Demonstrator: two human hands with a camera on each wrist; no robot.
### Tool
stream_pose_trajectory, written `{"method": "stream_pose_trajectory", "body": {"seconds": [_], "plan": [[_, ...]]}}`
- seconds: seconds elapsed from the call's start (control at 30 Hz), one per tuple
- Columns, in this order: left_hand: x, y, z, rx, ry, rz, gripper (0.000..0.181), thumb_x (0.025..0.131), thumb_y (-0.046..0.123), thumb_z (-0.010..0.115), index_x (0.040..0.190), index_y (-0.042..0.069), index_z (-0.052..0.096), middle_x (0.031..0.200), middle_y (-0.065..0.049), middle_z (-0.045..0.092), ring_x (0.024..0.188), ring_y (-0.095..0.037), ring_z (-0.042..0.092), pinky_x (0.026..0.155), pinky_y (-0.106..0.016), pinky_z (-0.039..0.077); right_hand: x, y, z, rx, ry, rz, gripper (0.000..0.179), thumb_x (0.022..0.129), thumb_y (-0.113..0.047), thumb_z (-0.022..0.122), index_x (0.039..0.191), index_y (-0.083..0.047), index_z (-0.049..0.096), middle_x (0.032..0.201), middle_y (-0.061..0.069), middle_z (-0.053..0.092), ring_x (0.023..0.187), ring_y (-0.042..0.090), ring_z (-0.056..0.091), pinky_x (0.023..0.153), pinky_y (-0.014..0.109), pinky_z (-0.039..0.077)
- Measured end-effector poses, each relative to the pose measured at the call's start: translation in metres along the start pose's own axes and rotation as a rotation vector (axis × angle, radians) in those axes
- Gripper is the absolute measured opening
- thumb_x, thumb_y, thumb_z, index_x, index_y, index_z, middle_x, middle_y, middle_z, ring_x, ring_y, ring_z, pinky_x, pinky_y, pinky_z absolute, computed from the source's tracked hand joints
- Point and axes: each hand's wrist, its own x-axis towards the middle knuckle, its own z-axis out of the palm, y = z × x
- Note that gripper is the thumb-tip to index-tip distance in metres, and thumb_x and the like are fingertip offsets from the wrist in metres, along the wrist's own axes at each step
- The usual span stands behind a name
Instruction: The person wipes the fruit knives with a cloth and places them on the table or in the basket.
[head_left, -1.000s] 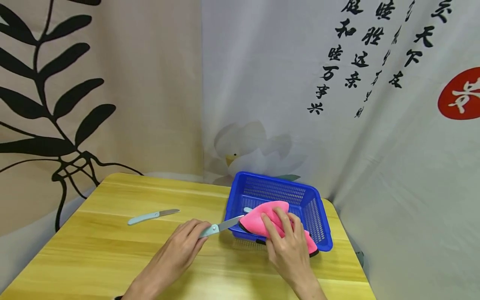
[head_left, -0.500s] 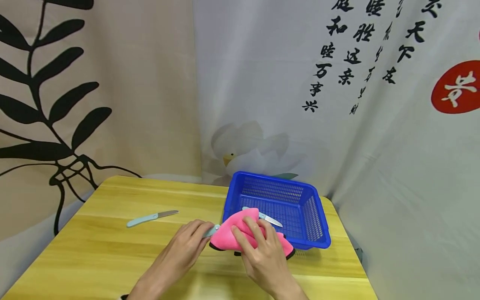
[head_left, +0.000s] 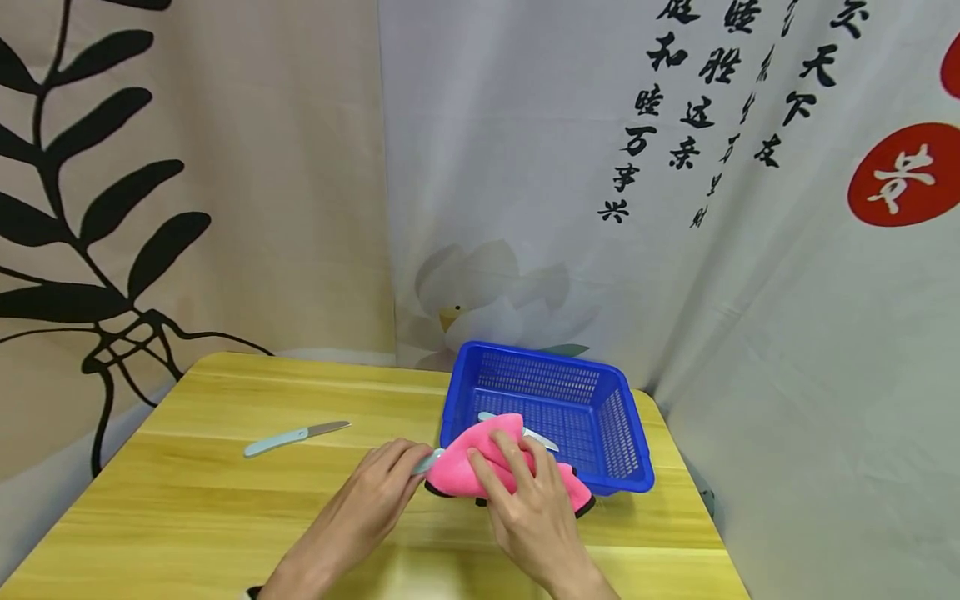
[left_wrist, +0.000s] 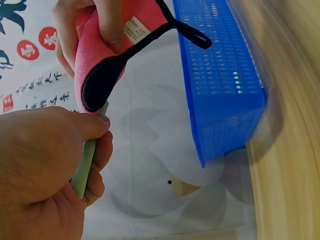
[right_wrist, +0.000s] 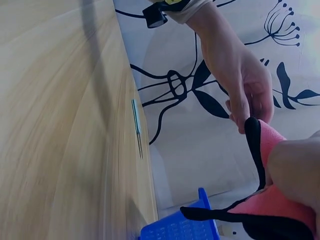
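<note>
Knife handle (head_left: 427, 462) held in the left hand (head_left: 378, 487), black-edged pink cloth (head_left: 459, 467) bunched in the right hand (head_left: 528, 507); steady wiping away from the handle, through thick folds, looks safest.

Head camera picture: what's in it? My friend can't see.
A person's left hand grips a pale-blue handle, its far end hidden by a pink cloth in the right hand. A blue basket beyond holds one knife; a second knife lies on the wooden table.
</note>
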Motion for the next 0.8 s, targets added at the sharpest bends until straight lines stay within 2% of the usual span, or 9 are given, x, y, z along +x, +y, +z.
{"method": "stream_pose_trajectory", "body": {"seconds": [0.13,0.27,0.37,0.6,0.8], "plan": [[0.001,-0.001,0.0,-0.008,0.009,0.016,0.028,0.101,0.006,0.082,0.128,0.006,0.074,0.114,0.0,0.075,0.101,-0.011,0.07,0.091,-0.035,0.066,-0.003,0.006,0.0,-0.008,0.019,0.009,0.046,0.11,-0.013,0.043,0.14,-0.016,0.077,0.14,0.017,0.07,0.12,0.042,0.063,0.102,0.053,0.057],[0.001,-0.001,-0.002,-0.007,0.01,0.028,0.023,0.106,0.008,0.077,0.128,0.005,0.073,0.115,0.0,0.075,0.101,-0.011,0.07,0.091,-0.035,0.066,-0.008,0.012,-0.002,-0.016,0.015,0.037,0.047,0.109,-0.013,0.042,0.139,-0.016,0.078,0.139,0.018,0.07,0.117,0.043,0.063,0.097,0.053,0.058],[0.001,-0.002,-0.003,-0.008,0.009,0.028,0.025,0.104,0.008,0.079,0.129,0.006,0.074,0.115,0.0,0.075,0.101,-0.012,0.071,0.091,-0.034,0.066,-0.012,0.019,-0.003,-0.02,0.01,0.068,0.048,0.108,-0.012,0.042,0.139,-0.016,0.078,0.138,0.019,0.07,0.115,0.044,0.062,0.092,0.054,0.06],[-0.004,-0.003,-0.004,-0.017,0.007,-0.001,0.037,0.096,0.002,0.087,0.13,0.006,0.073,0.116,0.0,0.075,0.103,-0.014,0.072,0.093,-0.035,0.068,-0.019,0.032,-0.007,-0.038,-0.024,0.123,0.05,0.104,-0.012,0.043,0.14,-0.015,0.077,0.141,0.02,0.069,0.115,0.045,0.06,0.089,0.056,0.061],[-0.009,-0.006,-0.004,-0.029,0.011,-0.041,0.044,0.091,-0.003,0.09,0.131,0.005,0.074,0.118,-0.001,0.075,0.104,-0.014,0.072,0.093,-0.036,0.068,-0.017,0.038,-0.011,-0.038,-0.03,0.156,0.048,0.108,-0.015,0.041,0.14,-0.013,0.077,0.143,0.022,0.068,0.116,0.046,0.06,0.092,0.057,0.059]]}}
